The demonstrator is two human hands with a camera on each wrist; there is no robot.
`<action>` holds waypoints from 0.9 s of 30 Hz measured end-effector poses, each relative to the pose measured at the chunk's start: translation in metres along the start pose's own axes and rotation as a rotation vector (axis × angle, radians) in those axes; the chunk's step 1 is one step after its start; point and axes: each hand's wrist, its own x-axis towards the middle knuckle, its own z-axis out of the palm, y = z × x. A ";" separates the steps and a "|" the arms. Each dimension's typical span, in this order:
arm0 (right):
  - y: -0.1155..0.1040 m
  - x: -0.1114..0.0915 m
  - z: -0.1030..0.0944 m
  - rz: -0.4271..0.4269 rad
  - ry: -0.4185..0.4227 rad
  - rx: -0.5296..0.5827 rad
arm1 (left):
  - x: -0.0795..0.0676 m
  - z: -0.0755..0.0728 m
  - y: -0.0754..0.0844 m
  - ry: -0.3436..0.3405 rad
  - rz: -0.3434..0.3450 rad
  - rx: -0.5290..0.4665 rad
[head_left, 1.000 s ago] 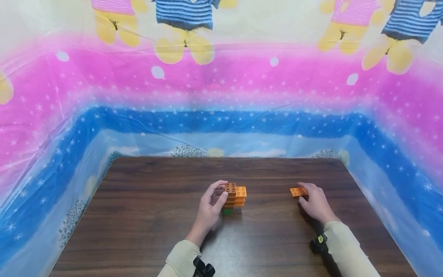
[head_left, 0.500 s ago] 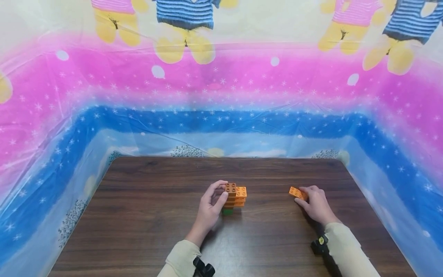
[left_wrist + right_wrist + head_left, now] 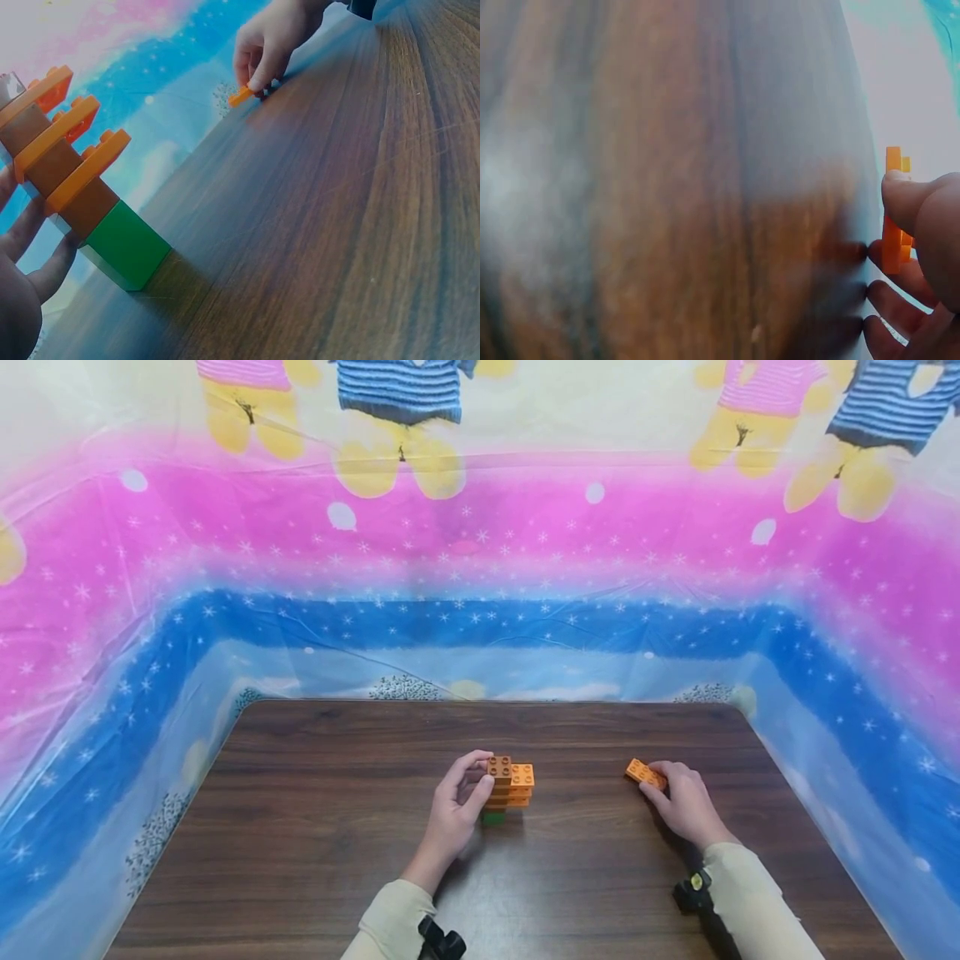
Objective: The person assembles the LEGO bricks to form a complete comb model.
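Observation:
A toy-brick tower stands upright on the table, with a green brick (image 3: 129, 244) at its foot and brown bricks (image 3: 498, 767) stacked above. Thin orange plates (image 3: 522, 774) jut out between the brown bricks toward the right. My left hand (image 3: 452, 806) grips the tower from its left side, thumb on the near face. Well to the right, my right hand (image 3: 684, 800) pinches a loose flat orange plate (image 3: 640, 770) between thumb and fingers, studs up. In the right wrist view the thumb lies across the studded side of this orange plate (image 3: 892, 255), and other fingertips reach the tabletop.
The dark wood-grain table (image 3: 337, 827) has rounded far corners. A printed cloth (image 3: 480, 627) in pink and blue hangs behind it and along both sides. Each wrist carries a small black camera (image 3: 692, 893) over a pale sleeve.
My right hand has turned the orange plate so it sits slantwise and has shifted its thumb along the plate's near side. The left hand and the tower have stayed put.

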 end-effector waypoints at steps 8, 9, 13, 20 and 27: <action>-0.014 -0.002 -0.004 0.046 -0.021 0.068 | 0.000 0.000 -0.001 0.000 -0.011 0.003; -0.016 -0.002 -0.005 0.043 -0.017 0.076 | 0.000 0.000 -0.001 0.000 -0.011 0.005; -0.023 -0.003 -0.006 0.032 -0.005 0.109 | 0.000 0.000 -0.001 0.004 -0.015 0.008; -0.040 -0.005 -0.007 -0.002 0.013 0.150 | 0.000 0.001 0.000 0.008 -0.018 0.011; -0.060 -0.005 -0.008 -0.048 0.010 0.183 | 0.000 0.001 -0.001 0.008 -0.019 0.015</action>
